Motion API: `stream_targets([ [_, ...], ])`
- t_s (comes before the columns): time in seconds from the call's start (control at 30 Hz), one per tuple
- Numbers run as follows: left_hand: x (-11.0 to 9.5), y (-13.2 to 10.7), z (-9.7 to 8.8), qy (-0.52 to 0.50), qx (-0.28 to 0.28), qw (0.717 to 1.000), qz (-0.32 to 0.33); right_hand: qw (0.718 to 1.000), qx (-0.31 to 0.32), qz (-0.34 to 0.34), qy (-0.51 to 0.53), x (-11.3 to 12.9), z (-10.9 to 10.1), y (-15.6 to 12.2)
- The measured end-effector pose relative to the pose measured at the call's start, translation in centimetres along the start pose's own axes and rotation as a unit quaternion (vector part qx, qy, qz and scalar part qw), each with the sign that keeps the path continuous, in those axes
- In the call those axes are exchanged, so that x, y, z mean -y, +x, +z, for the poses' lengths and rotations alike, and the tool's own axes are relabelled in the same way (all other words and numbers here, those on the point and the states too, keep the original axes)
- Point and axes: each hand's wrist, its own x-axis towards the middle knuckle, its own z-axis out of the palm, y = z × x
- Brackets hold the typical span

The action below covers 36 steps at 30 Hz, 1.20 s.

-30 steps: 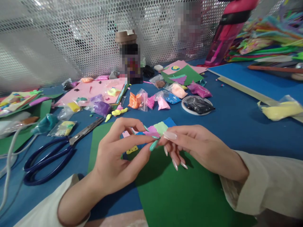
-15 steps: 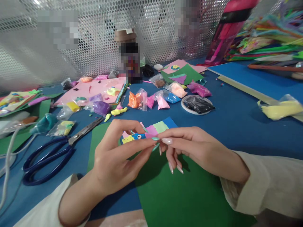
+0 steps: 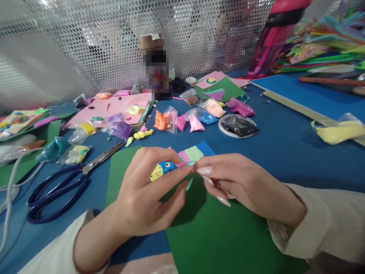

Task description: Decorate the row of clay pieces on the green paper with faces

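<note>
A flat multicoloured clay figure lies under my fingers: a yellow dotted snout, a blue head with a white eye (image 3: 167,165), a pink section (image 3: 184,156), a light green section (image 3: 194,153) and a blue end (image 3: 205,147). My left hand (image 3: 152,186) arches over it, fingers bent and thumb held apart below. Its fingertips touch the pink section and meet the tips of my right hand (image 3: 236,179). The right thumb and index finger are pinched together; anything between them is too small to make out. Beneath is a green sheet (image 3: 222,236).
Blue-handled scissors (image 3: 59,190) lie left, beside a white cable (image 3: 10,205). Behind are several clay bags, including a purple one (image 3: 122,130) and a black one on a round lid (image 3: 238,126). A lidded cup (image 3: 151,42) and pink bottle (image 3: 275,38) stand at the back.
My left thumb has moved away from its index finger. My right fingers have curled in more. More of the figure's yellow and blue head shows under my left hand.
</note>
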Motion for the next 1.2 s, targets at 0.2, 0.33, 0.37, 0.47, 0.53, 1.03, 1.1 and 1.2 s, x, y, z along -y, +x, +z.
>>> stream_targets([
  [0.2,0.09,-0.03,0.17,0.008,0.010,1.000,0.010,0.998,-0.009,-0.022,-0.065,0.03,-0.03,-0.22],
  [0.33,0.08,-0.05,0.27,0.018,0.013,1.000,0.019,0.993,-0.023,-0.038,-0.113,0.24,0.11,-0.19],
  [0.37,0.06,-0.06,0.24,0.019,0.014,1.000,0.019,0.991,-0.029,-0.037,-0.122,0.32,0.16,-0.16],
  [0.47,0.01,-0.06,0.12,0.020,0.015,1.000,0.012,0.989,-0.039,-0.036,-0.135,0.49,0.27,-0.12],
  [0.53,0.04,-0.05,0.08,0.020,0.015,1.000,0.006,0.990,-0.039,-0.032,-0.135,0.53,0.31,-0.12],
  [1.03,0.06,0.21,-0.10,-0.019,0.008,1.000,-0.015,0.988,-0.061,-0.024,-0.139,0.49,0.29,-0.16],
  [1.1,0.06,0.22,-0.14,-0.023,0.008,1.000,-0.016,0.987,-0.060,-0.038,-0.142,0.32,0.26,-0.18],
  [1.2,0.03,0.23,-0.14,-0.026,0.014,0.999,-0.025,0.986,-0.060,-0.060,-0.145,0.18,0.31,-0.10],
])
